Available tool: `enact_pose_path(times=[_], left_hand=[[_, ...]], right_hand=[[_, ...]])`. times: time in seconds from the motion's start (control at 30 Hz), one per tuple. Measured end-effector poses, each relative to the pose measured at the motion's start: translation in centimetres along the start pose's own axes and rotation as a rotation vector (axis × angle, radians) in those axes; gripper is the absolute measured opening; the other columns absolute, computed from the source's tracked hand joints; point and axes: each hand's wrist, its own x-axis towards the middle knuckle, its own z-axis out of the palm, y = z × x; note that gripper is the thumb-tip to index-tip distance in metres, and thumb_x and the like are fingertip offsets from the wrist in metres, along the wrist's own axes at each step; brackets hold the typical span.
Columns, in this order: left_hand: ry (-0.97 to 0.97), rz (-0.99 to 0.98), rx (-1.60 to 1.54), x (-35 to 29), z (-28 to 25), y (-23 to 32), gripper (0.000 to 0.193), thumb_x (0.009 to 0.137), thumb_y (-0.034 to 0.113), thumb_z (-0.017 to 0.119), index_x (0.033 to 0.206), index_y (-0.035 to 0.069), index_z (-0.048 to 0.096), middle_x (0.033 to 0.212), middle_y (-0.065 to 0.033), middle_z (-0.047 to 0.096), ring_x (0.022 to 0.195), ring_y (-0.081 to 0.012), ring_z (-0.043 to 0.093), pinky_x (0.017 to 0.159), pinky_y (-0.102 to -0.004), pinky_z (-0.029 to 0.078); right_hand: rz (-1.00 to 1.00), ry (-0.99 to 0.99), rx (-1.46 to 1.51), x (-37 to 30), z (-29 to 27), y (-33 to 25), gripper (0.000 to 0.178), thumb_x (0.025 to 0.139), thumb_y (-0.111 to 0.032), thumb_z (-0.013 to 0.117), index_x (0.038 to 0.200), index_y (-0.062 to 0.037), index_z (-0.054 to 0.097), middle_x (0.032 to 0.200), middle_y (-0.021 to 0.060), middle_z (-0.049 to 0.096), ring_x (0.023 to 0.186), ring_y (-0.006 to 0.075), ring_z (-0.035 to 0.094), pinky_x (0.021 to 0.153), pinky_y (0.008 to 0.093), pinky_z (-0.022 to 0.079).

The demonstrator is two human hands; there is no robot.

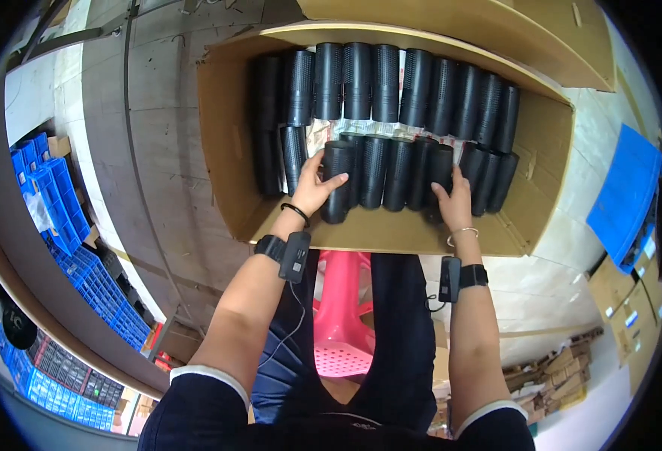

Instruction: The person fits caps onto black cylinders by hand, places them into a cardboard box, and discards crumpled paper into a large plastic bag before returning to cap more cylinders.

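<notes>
Gripping the end cylinder [337, 183] of the near row, my left hand [314, 188] wraps fingers over its top and thumb along its side. My right hand [455, 201] lies flat against the row's other end, grip open, bracing the black mesh tubes so they stay packed in the cardboard box [225, 143].

The person wears a dark navy short-sleeved top whose sleeves end in white cuffs, and dark trousers. The left hand [317, 186] has a thin black band at the wrist; below it a black strap holds a small black box-shaped device with a thin cable trailing down. The right hand [455, 201] carries a slim silver bracelet, and lower on that forearm sits a matching black strap and device.
</notes>
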Motion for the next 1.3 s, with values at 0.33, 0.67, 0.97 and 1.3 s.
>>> enact_pose_path(times=[0.33,0.67,0.97,1.3], left_hand=[[-0.045,-0.128,-0.016,3.0,3.0,-2.4,0.112,0.070,0.030,0.084,0.146,0.007,0.004,0.129,-0.0222,0.043,0.124,-0.0278,0.041,0.104,-0.0394,0.034],[-0.376,-0.341,-0.633,1.1,3.3,1.9,0.100,0.072,0.013,0.080,0.148,0.009,0.015,0.138,-0.0128,0.043,0.128,-0.0265,0.041,0.109,-0.0394,0.030],[-0.428,-0.213,-0.769,-2.9,3.0,4.4,0.104,0.068,0.005,0.080,0.149,0.012,0.014,0.139,-0.0074,0.041,0.130,-0.0222,0.038,0.109,-0.0363,0.030],[-0.465,0.145,-0.696,-22.2,1.3,22.4,0.121,0.063,-0.001,0.081,0.151,0.011,-0.001,0.151,-0.0066,0.020,0.140,-0.0189,0.017,0.113,-0.0331,0.017]], right_hand=[[0.358,-0.371,0.994,2.3,2.7,-0.8,0.098,0.061,-0.015,0.086,0.142,-0.0063,0.032,0.126,0.0132,0.051,0.115,0.0221,0.050,0.101,0.0331,0.038],[0.433,-0.733,1.158,3.3,2.3,-2.6,0.070,0.067,-0.011,0.079,0.129,-0.0014,0.047,0.121,0.0089,0.057,0.109,0.0209,0.054,0.099,0.0346,0.041],[0.332,-0.756,1.120,1.2,-1.9,-4.9,0.079,0.062,-0.005,0.078,0.133,-0.0015,0.044,0.123,0.0072,0.057,0.115,0.0214,0.053,0.100,0.0351,0.041],[0.088,-0.731,0.980,-12.2,-21.9,-16.8,0.111,0.051,-0.007,0.088,0.145,-0.0013,0.028,0.138,0.0034,0.043,0.129,0.0195,0.038,0.109,0.0335,0.027]])
